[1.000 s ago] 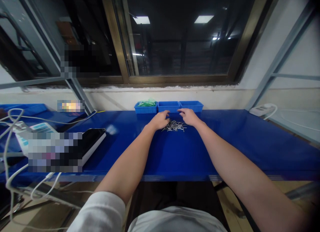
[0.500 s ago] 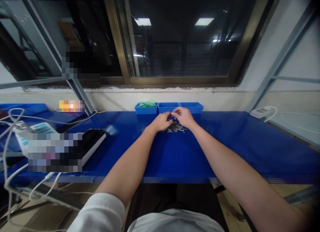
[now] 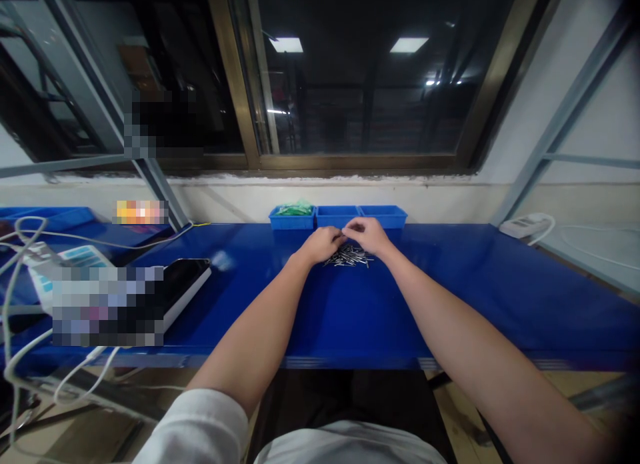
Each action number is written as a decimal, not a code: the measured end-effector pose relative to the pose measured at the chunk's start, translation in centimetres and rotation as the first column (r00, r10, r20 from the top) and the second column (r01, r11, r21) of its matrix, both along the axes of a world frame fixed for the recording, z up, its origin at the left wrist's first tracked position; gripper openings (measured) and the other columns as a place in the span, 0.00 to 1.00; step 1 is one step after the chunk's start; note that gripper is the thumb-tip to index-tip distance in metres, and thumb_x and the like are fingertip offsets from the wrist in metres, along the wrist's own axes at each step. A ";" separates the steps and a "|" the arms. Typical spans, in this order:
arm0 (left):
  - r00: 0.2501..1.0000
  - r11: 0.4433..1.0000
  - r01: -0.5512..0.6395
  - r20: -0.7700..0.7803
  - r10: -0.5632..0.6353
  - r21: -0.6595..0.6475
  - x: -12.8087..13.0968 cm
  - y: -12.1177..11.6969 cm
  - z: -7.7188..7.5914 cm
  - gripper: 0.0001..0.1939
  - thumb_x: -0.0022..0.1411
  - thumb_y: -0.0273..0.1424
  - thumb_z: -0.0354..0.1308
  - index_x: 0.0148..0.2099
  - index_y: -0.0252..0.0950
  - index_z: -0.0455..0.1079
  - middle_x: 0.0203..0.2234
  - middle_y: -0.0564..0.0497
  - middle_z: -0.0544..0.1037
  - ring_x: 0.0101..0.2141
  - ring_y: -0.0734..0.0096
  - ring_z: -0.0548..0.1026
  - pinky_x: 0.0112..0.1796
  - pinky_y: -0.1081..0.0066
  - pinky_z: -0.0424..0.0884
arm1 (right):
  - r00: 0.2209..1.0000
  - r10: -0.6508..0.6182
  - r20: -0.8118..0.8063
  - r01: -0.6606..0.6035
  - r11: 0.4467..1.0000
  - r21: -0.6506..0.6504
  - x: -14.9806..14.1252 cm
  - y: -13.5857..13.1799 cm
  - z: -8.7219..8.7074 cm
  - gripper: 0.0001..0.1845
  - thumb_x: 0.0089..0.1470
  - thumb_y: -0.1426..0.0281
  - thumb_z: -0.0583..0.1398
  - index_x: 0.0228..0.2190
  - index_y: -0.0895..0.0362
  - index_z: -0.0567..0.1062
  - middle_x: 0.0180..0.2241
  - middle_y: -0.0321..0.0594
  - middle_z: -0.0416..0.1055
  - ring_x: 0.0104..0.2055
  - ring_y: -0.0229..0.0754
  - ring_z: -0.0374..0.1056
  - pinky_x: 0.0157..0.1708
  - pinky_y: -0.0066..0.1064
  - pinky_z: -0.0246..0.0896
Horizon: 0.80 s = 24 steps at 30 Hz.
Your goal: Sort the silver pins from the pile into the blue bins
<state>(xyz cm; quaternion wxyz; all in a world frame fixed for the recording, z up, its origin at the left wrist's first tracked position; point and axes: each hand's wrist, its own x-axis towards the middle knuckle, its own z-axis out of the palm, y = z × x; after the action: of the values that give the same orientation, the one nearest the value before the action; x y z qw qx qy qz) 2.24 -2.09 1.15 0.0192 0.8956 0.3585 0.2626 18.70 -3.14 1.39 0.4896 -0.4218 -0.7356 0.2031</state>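
Note:
Several slim, shiny metal pieces, like screws or pins, lie in a loose pile (image 3: 351, 257) on the blue tabletop (image 3: 350, 311). My left hand (image 3: 321, 244) is at the pile's left edge with its fingers curled closed. Just to the right, my right hand (image 3: 369, 235) is over the pile's far side, thumb and fingers pinched together. The fingertips of both hands meet or nearly meet above the metal pieces. Whatever is between them is too small to make out.
Behind the hands stand a blue bin (image 3: 293, 219) with green bags, a middle bin (image 3: 330, 217) and a right bin (image 3: 395, 217). At left are a dark-screened device (image 3: 187, 277) and white cables (image 3: 13, 317). A power strip (image 3: 524, 225) lies far right.
My left fingers have curled in more tightly, and my right fingers have lowered and drawn together toward the left hand. The metal pile looks much the same.

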 end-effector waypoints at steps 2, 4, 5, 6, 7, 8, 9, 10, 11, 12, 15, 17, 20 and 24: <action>0.999 1.000 0.010 0.031 -0.011 0.006 -0.2 0.1 -0.1 0.15 0.59 0.38 0.49 0.40 0.35 0.71 0.33 0.48 0.75 0.35 0.68 0.72 0.38 0.71 0.66 | 0.998 -0.007 -0.068 0.004 0.999 -0.039 0.2 -0.1 0.2 0.15 0.43 0.59 0.60 0.22 0.59 0.73 0.22 0.39 0.71 0.26 0.37 0.65 0.28 0.28 0.59; 0.996 1.000 -0.017 0.086 0.017 0.000 -0.6 0.4 -0.3 0.17 0.57 0.40 0.51 0.44 0.36 0.70 0.37 0.48 0.74 0.35 0.68 0.72 0.39 0.71 0.66 | 0.985 -0.034 -0.168 0.014 0.993 -0.118 0.6 -0.1 0.3 0.20 0.44 0.55 0.58 0.22 0.60 0.73 0.20 0.39 0.70 0.23 0.36 0.64 0.24 0.27 0.57; 0.992 0.999 -0.050 0.114 0.050 -0.010 -1.0 0.6 -0.5 0.19 0.57 0.41 0.51 0.46 0.36 0.69 0.38 0.48 0.74 0.35 0.69 0.72 0.40 0.71 0.66 | 0.977 -0.052 -0.208 0.017 0.986 -0.168 0.8 0.0 0.3 0.22 0.45 0.52 0.56 0.22 0.60 0.73 0.19 0.40 0.70 0.21 0.35 0.63 0.22 0.26 0.55; 0.986 0.995 -0.093 0.140 0.095 -0.023 -1.3 0.9 -0.7 0.19 0.57 0.41 0.51 0.47 0.35 0.69 0.39 0.48 0.73 0.34 0.69 0.72 0.40 0.71 0.67 | 0.970 -0.069 -0.233 0.017 0.975 -0.220 1.1 0.1 0.3 0.25 0.45 0.50 0.55 0.21 0.61 0.73 0.19 0.41 0.70 0.19 0.34 0.62 0.21 0.26 0.54; 0.976 0.990 -0.140 0.161 0.144 -0.034 -1.7 1.2 -0.9 0.19 0.58 0.40 0.50 0.47 0.35 0.69 0.39 0.47 0.74 0.34 0.69 0.72 0.40 0.71 0.67 | 0.968 -0.079 -0.240 0.012 0.963 -0.269 1.4 0.2 0.2 0.28 0.45 0.47 0.53 0.20 0.61 0.73 0.18 0.41 0.69 0.18 0.33 0.61 0.19 0.25 0.52; 0.965 0.981 -0.188 0.180 0.192 -0.040 -2.0 1.5 -1.2 0.19 0.58 0.39 0.50 0.47 0.34 0.69 0.38 0.47 0.74 0.34 0.69 0.72 0.40 0.70 0.67 | 0.970 -0.080 -0.228 0.004 0.949 -0.315 1.7 0.4 0.2 0.31 0.46 0.45 0.51 0.18 0.61 0.72 0.16 0.42 0.68 0.17 0.33 0.60 0.18 0.25 0.50; 0.954 0.973 -0.226 0.194 0.230 -0.041 -2.3 1.9 -1.4 0.18 0.59 0.38 0.49 0.47 0.34 0.69 0.38 0.47 0.74 0.34 0.69 0.72 0.40 0.70 0.67 | 0.976 -0.074 -0.204 -0.004 0.933 -0.359 2.1 0.7 0.0 0.33 0.46 0.44 0.49 0.16 0.61 0.71 0.14 0.42 0.67 0.16 0.32 0.58 0.17 0.25 0.49; 0.945 0.967 -0.253 0.202 0.256 -0.039 -2.5 2.1 -1.5 0.18 0.59 0.36 0.49 0.47 0.34 0.69 0.37 0.47 0.74 0.34 0.69 0.72 0.41 0.70 0.67 | 0.983 -0.064 -0.173 -0.011 0.916 -0.402 2.4 0.9 -0.1 0.36 0.46 0.42 0.47 0.15 0.61 0.70 0.12 0.41 0.65 0.15 0.32 0.57 0.17 0.25 0.47; 0.941 0.963 -0.269 0.204 0.270 -0.034 -2.6 2.3 -1.7 0.17 0.59 0.36 0.49 0.47 0.34 0.69 0.37 0.47 0.74 0.34 0.68 0.72 0.41 0.70 0.67 | 0.989 -0.050 -0.141 -0.018 0.897 -0.442 2.7 1.2 -0.3 0.37 0.46 0.41 0.44 0.13 0.60 0.69 0.10 0.40 0.62 0.14 0.31 0.55 0.16 0.25 0.46; 0.941 0.962 -0.272 0.200 0.272 -0.028 -2.6 2.5 -1.8 0.16 0.59 0.35 0.49 0.46 0.34 0.69 0.37 0.47 0.75 0.35 0.68 0.72 0.41 0.70 0.67 | 0.992 -0.039 -0.118 -0.022 0.880 -0.474 2.9 1.6 -0.4 0.39 0.46 0.40 0.42 0.12 0.60 0.69 0.09 0.40 0.61 0.13 0.31 0.53 0.15 0.25 0.45; 0.951 0.967 -0.256 0.175 0.255 -0.014 -2.2 2.6 -1.8 0.16 0.59 0.33 0.48 0.46 0.35 0.70 0.37 0.47 0.74 0.38 0.66 0.72 0.43 0.69 0.66 | 0.988 -0.042 -0.147 -0.034 0.879 -0.476 3.0 2.5 -0.4 0.42 0.47 0.40 0.36 0.16 0.60 0.71 0.12 0.42 0.65 0.14 0.32 0.54 0.15 0.25 0.45; 0.957 0.969 -0.245 0.157 0.244 -0.013 -2.0 2.5 -1.8 0.15 0.59 0.31 0.47 0.45 0.36 0.70 0.38 0.47 0.74 0.39 0.66 0.71 0.45 0.69 0.65 | 0.967 -0.059 -0.246 -0.042 0.921 -0.387 2.7 2.9 -0.1 0.44 0.49 0.43 0.33 0.26 0.60 0.74 0.22 0.46 0.72 0.21 0.36 0.61 0.17 0.25 0.49; 0.966 0.974 -0.225 0.127 0.226 -0.027 -2.0 2.5 -1.7 0.16 0.58 0.28 0.45 0.45 0.36 0.70 0.40 0.48 0.74 0.42 0.67 0.71 0.47 0.70 0.63 | 0.958 -0.027 -0.285 -0.062 0.952 -0.300 2.4 3.1 0.3 0.39 0.53 0.46 0.35 0.47 0.56 0.68 0.40 0.47 0.72 0.35 0.40 0.67 0.24 0.25 0.57; 0.974 0.975 -0.204 0.083 0.211 -0.088 -2.2 2.5 -1.7 0.16 0.58 0.30 0.46 0.46 0.35 0.70 0.42 0.46 0.73 0.43 0.65 0.70 0.48 0.68 0.63 | 0.986 -0.072 -0.149 0.018 0.941 -0.338 3.1 3.0 -0.2 0.35 0.55 0.50 0.37 0.53 0.56 0.61 0.47 0.48 0.68 0.44 0.43 0.66 0.30 0.27 0.60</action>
<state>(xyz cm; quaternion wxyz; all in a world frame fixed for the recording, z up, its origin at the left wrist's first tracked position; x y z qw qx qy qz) 0.02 0.36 -0.58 0.0435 0.8387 0.4591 0.2898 21.80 -0.16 1.22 0.4724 -0.4980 -0.6389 0.3472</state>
